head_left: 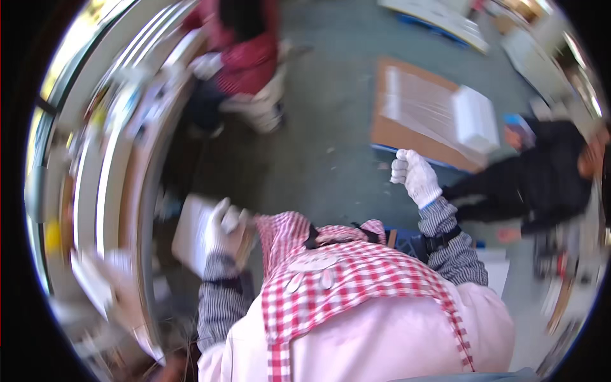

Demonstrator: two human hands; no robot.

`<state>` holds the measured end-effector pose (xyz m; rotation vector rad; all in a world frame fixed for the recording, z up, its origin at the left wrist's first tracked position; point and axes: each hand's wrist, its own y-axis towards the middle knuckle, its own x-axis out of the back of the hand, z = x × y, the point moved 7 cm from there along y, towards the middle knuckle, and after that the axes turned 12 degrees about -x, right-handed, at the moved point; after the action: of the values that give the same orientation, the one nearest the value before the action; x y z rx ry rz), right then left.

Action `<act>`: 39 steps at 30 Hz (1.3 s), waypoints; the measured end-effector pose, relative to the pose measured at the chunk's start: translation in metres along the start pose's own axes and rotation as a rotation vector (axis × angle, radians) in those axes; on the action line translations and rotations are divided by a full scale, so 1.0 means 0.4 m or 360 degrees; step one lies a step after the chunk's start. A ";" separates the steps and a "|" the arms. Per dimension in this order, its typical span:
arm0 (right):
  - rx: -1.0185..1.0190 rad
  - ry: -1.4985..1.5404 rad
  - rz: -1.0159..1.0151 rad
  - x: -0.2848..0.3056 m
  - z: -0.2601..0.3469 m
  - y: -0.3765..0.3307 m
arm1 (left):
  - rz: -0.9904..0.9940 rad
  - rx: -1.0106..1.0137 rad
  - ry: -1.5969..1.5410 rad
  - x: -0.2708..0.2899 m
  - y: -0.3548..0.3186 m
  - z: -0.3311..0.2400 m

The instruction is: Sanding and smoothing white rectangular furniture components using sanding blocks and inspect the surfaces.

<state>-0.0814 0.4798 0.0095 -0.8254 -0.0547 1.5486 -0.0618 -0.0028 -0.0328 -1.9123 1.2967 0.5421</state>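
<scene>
My left hand (223,230), in a white knit glove, is at my left side. Its fingers are loosely bent and apart, somewhat blurred, with nothing visible in them. Just beyond it, lower down, shows a pale box-like thing (189,232); whether the hand touches it I cannot tell. My right hand (417,177), gloved in white too, is held out ahead on the right, curled into a fist with nothing showing in it. Beneath it, on the floor, lies a brown cardboard sheet (414,135) with clear film and a white block (475,119) on it.
A long workbench (143,191) with scattered items runs along the left. Ahead, a person in red (245,67) is at the bench. On the right stands a person in dark clothes (541,169) holding something blue. A pale panel on a blue pallet (439,25) lies farther off.
</scene>
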 end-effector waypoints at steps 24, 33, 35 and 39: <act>0.0011 -0.1025 0.2243 -1.116 -0.705 -0.638 | -0.0761 -0.1041 -0.0130 0.273 -1.030 -0.154; -0.0185 -0.1922 0.2482 -1.232 -1.056 -0.866 | -0.0488 -0.1286 0.0302 0.474 -1.383 -0.207; -0.0165 -0.1726 0.2726 -1.276 -1.076 -0.950 | -0.0604 -0.1435 0.0395 0.512 -1.439 -0.223; -0.0363 -0.1800 0.3022 -1.329 -1.122 -1.069 | -0.0804 -0.1512 0.0038 0.591 -1.501 -0.211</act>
<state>0.4746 -0.1049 0.1350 0.2784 -0.3379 3.6841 0.5763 -0.0859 0.0631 -2.8851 0.5046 0.9634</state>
